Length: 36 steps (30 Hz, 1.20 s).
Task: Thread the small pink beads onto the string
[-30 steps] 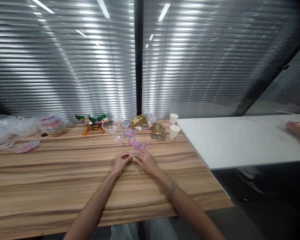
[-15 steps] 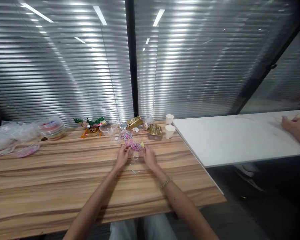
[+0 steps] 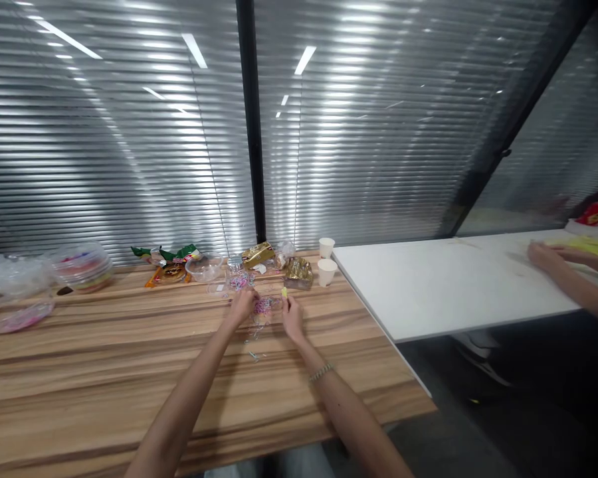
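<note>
A loose pile of small pink, purple and white beads (image 3: 264, 305) lies on the wooden table between my hands. At the pile's left edge my left hand (image 3: 241, 308) has its fingers closed in a pinch; whatever is between them is too small to name. My right hand (image 3: 292, 318), just right of the pile, pinches a small yellow piece (image 3: 284, 292) that sticks up above the fingertips. Beyond my left hand stands a clear jar (image 3: 236, 264), with more beads (image 3: 238, 282) showing in or beside it. Small pale bits (image 3: 254, 356) lie nearer to me.
Behind the beads are a clear bowl (image 3: 204, 268), gold wrappers (image 3: 298, 272), two paper cups (image 3: 327, 271) and green-and-orange snack packets (image 3: 172, 271). Stacked plastic containers (image 3: 82, 269) stand at left. On the white table (image 3: 428, 285) at right rest another person's hands (image 3: 545, 255).
The view has shifted slightly right and up. Over the table, my left hand has moved forward and closer to the beads; my right hand has drawn slightly rightward with the yellow piece.
</note>
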Tool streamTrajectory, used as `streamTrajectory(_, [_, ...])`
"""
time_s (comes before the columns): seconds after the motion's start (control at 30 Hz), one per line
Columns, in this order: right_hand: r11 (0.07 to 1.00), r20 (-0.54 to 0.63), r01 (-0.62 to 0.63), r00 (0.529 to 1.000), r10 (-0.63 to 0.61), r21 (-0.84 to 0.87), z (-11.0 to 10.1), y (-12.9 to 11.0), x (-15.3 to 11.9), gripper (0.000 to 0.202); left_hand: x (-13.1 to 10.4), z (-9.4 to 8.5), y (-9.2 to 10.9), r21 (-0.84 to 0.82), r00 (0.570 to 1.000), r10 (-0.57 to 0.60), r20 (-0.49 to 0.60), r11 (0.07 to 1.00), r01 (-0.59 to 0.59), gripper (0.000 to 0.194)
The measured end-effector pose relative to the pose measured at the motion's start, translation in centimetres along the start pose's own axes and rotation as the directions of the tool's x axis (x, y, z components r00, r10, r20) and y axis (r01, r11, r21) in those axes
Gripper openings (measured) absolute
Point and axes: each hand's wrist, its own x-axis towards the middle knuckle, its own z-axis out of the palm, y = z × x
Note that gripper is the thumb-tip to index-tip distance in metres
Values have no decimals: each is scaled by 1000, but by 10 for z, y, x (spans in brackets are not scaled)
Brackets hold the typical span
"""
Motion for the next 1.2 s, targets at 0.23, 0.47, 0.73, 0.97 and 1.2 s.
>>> streamTrajectory(0.23, [998, 24, 16, 1000, -17, 54, -4, -13, -6, 31, -60, -4, 8, -333, 971, -199, -129, 931, 147, 21])
streamTrajectory(0.47, [984, 398, 70, 908, -132, 165, -5, -39, -31, 25, -102, -1, 9, -682, 932, -363, -19, 686, 254, 29])
streamTrajectory(0.73, [966, 527, 108, 821, -219, 234, -3, -33, -31, 25, -99, 3, 2, -780, 913, -407, 15, 567, 265, 33])
streamTrajectory(0.97, [978, 491, 113, 850, -188, 178, -5, -34, -30, 23, -99, 6, -2, -788, 898, -440, 27, 543, 290, 40])
streamTrajectory(1.2, [978, 464, 208, 863, -199, 31, -16, -33, -28, 13, -99, 3, -2, -808, 876, -482, 24, 506, 301, 42])
